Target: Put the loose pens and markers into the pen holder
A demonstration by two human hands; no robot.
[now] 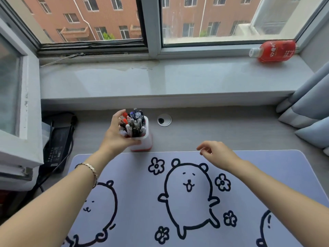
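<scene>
A white pen holder [147, 139] with a red base stands on the grey desk just beyond the mat's far edge. It is packed with several pens and markers [135, 123], tips and caps pointing up. My left hand [115, 135] wraps around the holder's left side, thumb across its front and fingers curled at the pens. My right hand [216, 154] hovers over the mat's far edge to the right of the holder, fingers loosely curled and holding nothing. No loose pens show on the mat or desk.
A lilac desk mat [138, 202] with bear and flower drawings covers the near desk. A cable grommet [164, 119] sits right of the holder. A black power adapter [57, 145] lies at left. A red bottle [274, 50] lies on the windowsill; curtains [309, 111] hang at right.
</scene>
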